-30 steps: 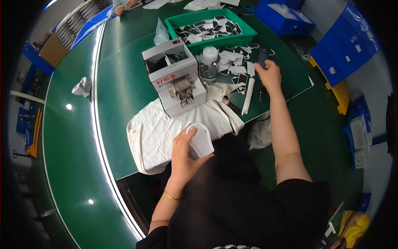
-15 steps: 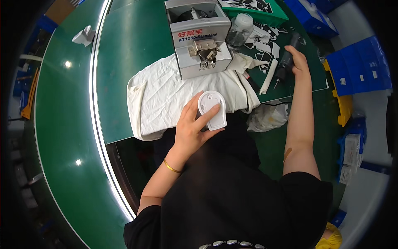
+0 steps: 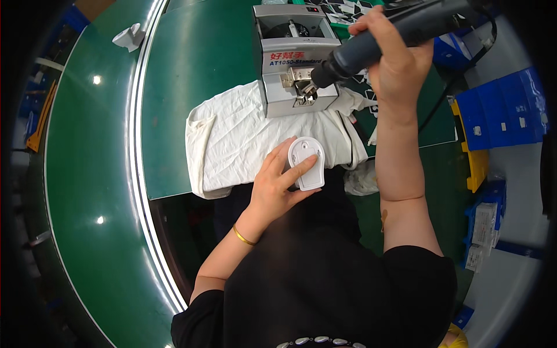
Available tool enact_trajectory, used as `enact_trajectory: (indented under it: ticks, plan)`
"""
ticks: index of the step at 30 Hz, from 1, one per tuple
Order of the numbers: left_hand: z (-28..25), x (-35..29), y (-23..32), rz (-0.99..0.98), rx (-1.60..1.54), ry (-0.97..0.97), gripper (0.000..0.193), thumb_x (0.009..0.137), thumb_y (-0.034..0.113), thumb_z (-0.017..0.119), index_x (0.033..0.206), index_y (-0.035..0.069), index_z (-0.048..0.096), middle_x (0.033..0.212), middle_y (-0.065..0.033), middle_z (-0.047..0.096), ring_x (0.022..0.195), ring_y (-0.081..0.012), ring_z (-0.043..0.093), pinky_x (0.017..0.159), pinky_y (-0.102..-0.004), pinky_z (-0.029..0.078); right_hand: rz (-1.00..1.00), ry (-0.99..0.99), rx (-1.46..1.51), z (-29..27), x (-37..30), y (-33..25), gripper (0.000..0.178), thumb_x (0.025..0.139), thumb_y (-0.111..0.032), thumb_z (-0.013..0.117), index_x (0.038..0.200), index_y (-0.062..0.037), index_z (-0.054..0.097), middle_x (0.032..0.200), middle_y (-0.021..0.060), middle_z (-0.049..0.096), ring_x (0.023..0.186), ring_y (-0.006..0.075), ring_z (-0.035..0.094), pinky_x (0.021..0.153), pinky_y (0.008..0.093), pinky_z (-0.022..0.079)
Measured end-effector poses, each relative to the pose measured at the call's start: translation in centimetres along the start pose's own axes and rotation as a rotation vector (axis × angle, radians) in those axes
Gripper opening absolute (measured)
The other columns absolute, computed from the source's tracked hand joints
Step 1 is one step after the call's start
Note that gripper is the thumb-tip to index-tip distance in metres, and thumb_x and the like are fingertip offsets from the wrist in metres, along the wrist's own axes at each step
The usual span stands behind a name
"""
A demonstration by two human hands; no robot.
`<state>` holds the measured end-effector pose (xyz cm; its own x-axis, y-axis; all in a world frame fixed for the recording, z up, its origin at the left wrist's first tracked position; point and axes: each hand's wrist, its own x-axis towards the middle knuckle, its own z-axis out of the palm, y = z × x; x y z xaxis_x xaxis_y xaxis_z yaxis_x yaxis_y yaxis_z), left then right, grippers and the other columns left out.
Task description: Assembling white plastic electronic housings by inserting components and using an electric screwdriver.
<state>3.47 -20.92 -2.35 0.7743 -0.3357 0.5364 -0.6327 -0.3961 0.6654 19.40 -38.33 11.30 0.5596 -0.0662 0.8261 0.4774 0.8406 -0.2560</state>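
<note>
Since half a second ago the right hand (image 3: 394, 64) has swung in from 2 o'clock and now has the dark electric screwdriver (image 3: 371, 43) up, tip at the mouth of the grey screw feeder (image 3: 296, 58) at 12 o'clock. Left hand (image 3: 278, 182) hasn't really shifted: same white plastic part (image 3: 306, 162), near centre, on the white cloth (image 3: 243, 145).

Right hand: fist wrapped tight round the driver body. Left hand: fingers spread, index and thumb pinning the part flat to the cloth, not wrapped round it.

Risks as I read it:
- Can't tell if the bit has seated on a screw at the feeder outlet. An off-axis approach could drop or jam one.
- The part is only pressed down, and the cloth is wrinkled and loose. Driver torque could spin or slide it.
- The driver cord (image 3: 441, 98) trails off toward 2 o'clock across the bench; a snag would pull the tip off line.
- Fingertips sit on top of the part, so a slipping bit lands on them.
</note>
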Motion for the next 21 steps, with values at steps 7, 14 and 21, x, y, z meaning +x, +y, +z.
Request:
enact_trajectory:
  ticks: [7,14,21]
  plan:
    - [-0.4,-0.2,-0.1,0.002,0.000,0.007,0.065,0.059,0.020,0.087,0.120,0.021,0.066,0.130,-0.0173,0.053,0.117,-0.0367,0.055,0.092,-0.0411,0.051,0.317,-0.093,-1.139,4.5,0.2,-2.3,0.028,0.080,-0.001,0.070,0.103,-0.0006,0.054,0.089,0.0082,0.063,0.078,0.0177,0.063,0.074,0.0331,0.052]
    - [-0.3,-0.4,-0.2,-0.008,-0.026,-0.004,0.071,0.054,0.017,0.088,0.122,0.016,0.066,0.132,-0.0192,0.053,0.121,-0.0389,0.052,0.097,-0.0429,0.046,0.294,-0.204,-1.459,6.5,0.5,-1.2,0.032,0.082,-0.003,0.071,0.109,-0.0009,0.055,0.077,0.0054,0.062,0.067,0.0163,0.063,0.063,0.0310,0.053]
    - [-0.1,-0.4,0.0,0.001,-0.018,0.023,0.070,0.055,0.016,0.087,0.122,0.016,0.066,0.132,-0.0193,0.053,0.121,-0.0385,0.052,0.097,-0.0428,0.046,0.322,0.294,-0.994,6.3,0.3,1.4,0.039,0.084,-0.004,0.069,0.116,0.0028,0.048,0.079,0.0046,0.060,0.065,0.0127,0.060,0.059,0.0250,0.048]
